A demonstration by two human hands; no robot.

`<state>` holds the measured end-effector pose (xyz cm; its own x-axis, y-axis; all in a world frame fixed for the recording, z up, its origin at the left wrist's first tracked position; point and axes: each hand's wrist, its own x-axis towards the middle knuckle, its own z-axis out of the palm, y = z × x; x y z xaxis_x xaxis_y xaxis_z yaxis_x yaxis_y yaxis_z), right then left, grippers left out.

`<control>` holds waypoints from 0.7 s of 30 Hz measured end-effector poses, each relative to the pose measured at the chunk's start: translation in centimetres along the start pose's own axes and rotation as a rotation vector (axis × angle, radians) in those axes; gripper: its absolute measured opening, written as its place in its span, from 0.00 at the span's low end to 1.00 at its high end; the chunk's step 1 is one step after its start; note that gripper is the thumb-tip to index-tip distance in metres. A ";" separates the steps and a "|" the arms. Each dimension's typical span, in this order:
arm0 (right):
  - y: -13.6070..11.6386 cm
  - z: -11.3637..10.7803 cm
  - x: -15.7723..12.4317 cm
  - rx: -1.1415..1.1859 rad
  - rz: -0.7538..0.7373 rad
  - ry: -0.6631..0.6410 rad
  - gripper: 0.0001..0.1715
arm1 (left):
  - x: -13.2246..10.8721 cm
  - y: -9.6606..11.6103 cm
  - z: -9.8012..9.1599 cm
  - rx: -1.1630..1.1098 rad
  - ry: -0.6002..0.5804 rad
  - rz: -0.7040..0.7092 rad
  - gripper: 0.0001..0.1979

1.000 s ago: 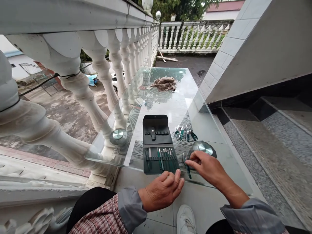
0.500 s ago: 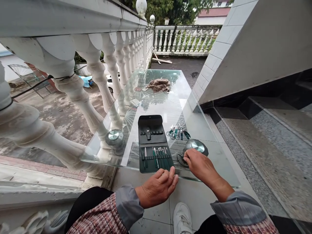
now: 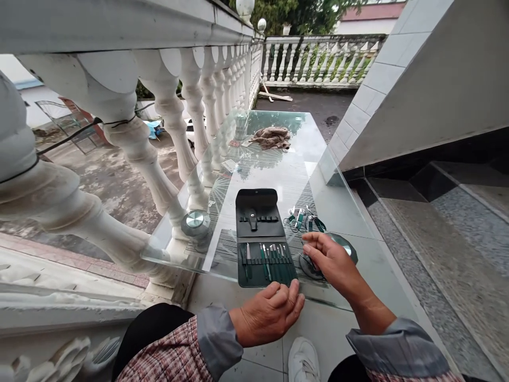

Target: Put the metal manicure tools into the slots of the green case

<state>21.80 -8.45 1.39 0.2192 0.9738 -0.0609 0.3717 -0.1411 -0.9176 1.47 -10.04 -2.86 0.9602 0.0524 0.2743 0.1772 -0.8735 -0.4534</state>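
Note:
An unfolded dark manicure case [image 3: 260, 236] lies at the near edge of the glass table, several slim green-handled tools [image 3: 274, 254] standing in its lower loops. At the case's near right corner, the bent fingers of my left hand [image 3: 268, 313] are closed on its edge. My right hand [image 3: 336, 260] is open over the table right of the case, fingers stretched out. Under its thumb shows a thin dark tool [image 3: 303, 258], partly hidden. Just beyond that hand lies a small heap of nail clippers and scissors [image 3: 303, 218].
The glass table [image 3: 274, 175] rests on round metal-capped supports [image 3: 196, 220]. A crumpled brown cloth [image 3: 271, 138] and a small card [image 3: 230, 165] lie farther back. A white balustrade [image 3: 175, 116] runs along the left; stone steps [image 3: 433, 223] rise on the right.
My right hand has gone from a pinch on a slim dark tool to stretched fingers. The whole view has shifted slightly; my left hand stays at the case's corner.

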 end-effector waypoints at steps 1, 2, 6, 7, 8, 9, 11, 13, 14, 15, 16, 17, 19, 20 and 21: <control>-0.5 0.7 0.2 0.092 0.018 -0.038 0.22 | 0.0 0.0 0.0 0.000 -0.003 0.003 0.20; -0.9 1.5 0.3 0.163 0.030 -0.076 0.25 | -0.1 0.0 -0.1 -0.001 -0.003 0.004 0.20; -2.1 4.6 1.3 0.274 0.021 -0.167 0.24 | -0.3 -0.2 -0.3 -0.026 0.007 0.013 0.20; -2.1 5.2 1.6 0.274 0.013 -0.175 0.23 | -0.4 -0.3 -0.4 -0.033 0.003 0.019 0.20; -2.2 5.8 1.8 0.269 0.004 -0.176 0.22 | -0.5 -0.3 -0.4 -0.039 0.000 0.026 0.20; -2.1 6.3 2.1 0.261 -0.003 -0.172 0.22 | -0.5 -0.4 -0.5 -0.044 -0.003 0.034 0.20; -2.0 7.1 2.6 0.221 -0.013 -0.145 0.20 | -0.7 -0.5 -0.6 -0.052 -0.007 0.046 0.19; -1.8 7.6 3.0 0.152 -0.029 -0.108 0.18 | -0.8 -0.6 -0.6 -0.055 -0.003 0.047 0.19; -1.7 7.8 3.1 0.113 -0.043 -0.088 0.17 | -0.8 -0.6 -0.6 -0.057 -0.001 0.046 0.19; -1.7 7.9 3.2 0.075 -0.059 -0.069 0.16 | -0.8 -0.6 -0.6 -0.059 -0.001 0.046 0.18; -1.7 8.1 3.3 0.042 -0.075 -0.053 0.15 | -0.9 -0.6 -0.6 -0.063 -0.002 0.047 0.18; -1.7 8.2 3.4 0.014 -0.088 -0.044 0.15 | -0.9 -0.6 -0.6 -0.068 -0.001 0.049 0.18; -1.6 8.3 3.5 -0.035 -0.101 -0.042 0.15 | -0.9 -0.6 -0.7 -0.080 0.001 0.053 0.17; -1.6 8.4 3.6 -0.056 -0.102 -0.047 0.15 | -1.0 -0.7 -0.7 -0.084 0.005 0.053 0.17; -1.6 8.4 3.6 -0.075 -0.102 -0.052 0.15 | -1.0 -0.7 -0.7 -0.085 0.010 0.053 0.17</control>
<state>14.38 -3.17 -0.63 0.1307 0.9914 0.0089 0.4563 -0.0522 -0.8883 0.25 -9.86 -2.22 0.9656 0.0005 0.2602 0.1066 -0.9130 -0.3937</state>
